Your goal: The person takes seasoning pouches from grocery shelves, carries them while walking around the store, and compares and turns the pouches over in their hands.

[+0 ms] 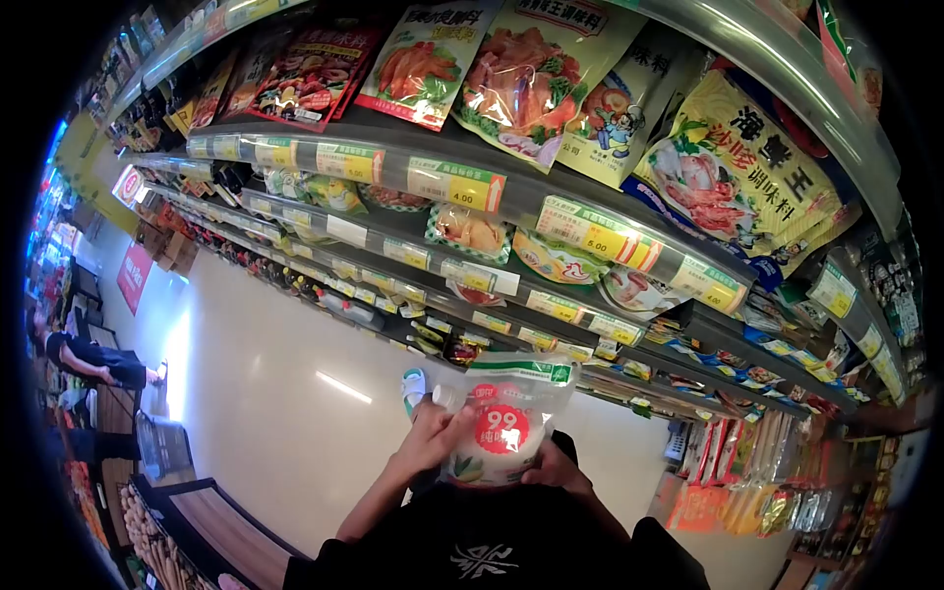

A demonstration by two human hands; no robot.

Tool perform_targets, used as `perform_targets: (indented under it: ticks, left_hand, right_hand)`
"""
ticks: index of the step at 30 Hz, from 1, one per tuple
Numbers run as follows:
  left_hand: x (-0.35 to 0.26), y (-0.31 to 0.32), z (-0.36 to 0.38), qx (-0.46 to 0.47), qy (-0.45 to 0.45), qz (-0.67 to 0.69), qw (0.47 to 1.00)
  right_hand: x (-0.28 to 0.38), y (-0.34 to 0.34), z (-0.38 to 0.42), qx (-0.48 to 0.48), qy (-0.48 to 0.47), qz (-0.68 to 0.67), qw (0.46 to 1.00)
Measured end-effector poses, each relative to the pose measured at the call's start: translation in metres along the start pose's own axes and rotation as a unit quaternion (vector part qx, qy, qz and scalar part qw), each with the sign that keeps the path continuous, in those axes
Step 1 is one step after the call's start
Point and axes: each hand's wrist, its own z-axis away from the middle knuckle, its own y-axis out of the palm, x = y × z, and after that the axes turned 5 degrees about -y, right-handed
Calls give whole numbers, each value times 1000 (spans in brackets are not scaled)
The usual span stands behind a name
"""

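Black shirt (413,541), pouch (503,425) beyond, long axis outward, spout (448,396) leftward

Strong fisheye curve, black corners, white glare on pale floor (280,413)

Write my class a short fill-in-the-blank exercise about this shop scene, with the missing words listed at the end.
1. Between the left hand and the right hand, the red circle on the bag shows the number ____.
2. The bag's white cap is nearer the person's ____ hand.
3. The person's shirt is mostly ____ in colour.

Missing words: 99; left; black.
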Motion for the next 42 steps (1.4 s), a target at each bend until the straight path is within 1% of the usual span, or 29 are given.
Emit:
perform_targets:
  ticks: [2, 5, 6, 7, 9, 10, 11, 13, 15, 16, 19, 20, 21, 23, 24, 25, 26, 27, 29, 30, 31, 33, 35, 36, 37, 39, 40, 42]
  left_hand:
    - [21, -4, -11, 81, -117, 13, 990]
    - [36, 5, -17, -10, -93, 74, 993]
    - [61, 15, -20, 6, -94, 117, 989]
    - [86, 23, -22, 21, -96, 161, 982]
    - [114, 33, -18, 122, -218, 243, 937]
    - [145, 45, -18, 165, -147, 193, 956]
    - [126, 52, -9, 170, -139, 199, 955]
    - [94, 60, -4, 174, -75, 135, 973]
    - [108, 65, -6, 230, -190, 85, 951]
    - [111, 64, -6, 234, -155, 101, 955]
    - [64, 51, 0, 239, -76, 52, 967]
    - [71, 47, -6, 281, -101, -8, 954]
    - [65, 45, -10, 294, -113, -17, 949]
    - [31, 28, -8, 320, -147, -41, 935]
    - [49, 24, -9, 348, -118, -25, 930]
    - [64, 23, -14, 377, -88, -7, 922]
    - [75, 23, -19, 401, -110, 17, 909]
    - [67, 19, -23, 417, -132, -8, 899]
    - [54, 15, -32, 443, -179, -60, 877]
    - [72, 16, -37, 462, -215, -61, 858]
    - [68, 15, -33, 449, -219, -67, 864]
    - [75, 16, -19, 463, -135, 61, 874]
    - [91, 11, -16, 526, -153, 19, 837]
    - [89, 11, -14, 517, -144, -68, 841]
    - [102, 16, -12, 498, -159, -85, 848]
    - [122, 21, -11, 534, -189, -139, 812]
    - [132, 26, -7, 534, -208, -135, 808]
    - [147, 30, 9, 546, -231, -108, 798]
  right_hand:
    - [-1, 7, 1, -35, 40, 48, 997]
    - [-10, 12, -4, -114, 74, 132, 982]
    - [-6, 14, -2, -161, 86, 169, 968]
    - [-11, 13, 1, -198, 70, 153, 966]
    - [-26, 13, 8, -272, 38, 116, 955]
    - [-16, 17, 4, -301, 30, 63, 951]
    - [-27, 12, 7, -343, 90, -43, 934]
    - [-38, 4, 8, -334, 102, -99, 932]
    - [-38, 12, 19, -362, 101, -33, 926]
    - [-38, 17, 23, -374, 103, -2, 922]
    - [-43, 34, 31, -409, 100, -74, 904]
    - [-41, 36, 33, -422, 94, -93, 897]
    - [-38, 40, 32, -441, 75, -85, 890]
    - [-34, 63, 28, -478, 43, -82, 873]
    - [-39, 67, 29, -480, 58, -120, 867]
    - [-46, 71, 30, -480, 54, -108, 869]
    - [-50, 77, 30, -486, 35, -107, 867]
    - [-50, 85, 28, -493, 14, -105, 864]
    - [-42, 98, 25, -510, 75, -67, 855]
    - [-43, 107, 25, -517, 111, -54, 847]
    - [-66, 113, 26, -542, 56, -63, 836]
    - [-75, 136, 31, -597, 52, -11, 800]
    - [-89, 154, 41, -587, 61, -129, 797]
    - [-101, 161, 38, -605, 54, -156, 779]
    - [-110, 166, 38, -622, 50, -179, 760]
    - [-124, 187, 37, -659, 88, -148, 732]
    - [-128, 191, 43, -671, 108, -121, 723]
    - [-137, 213, 52, -701, 114, -103, 696]
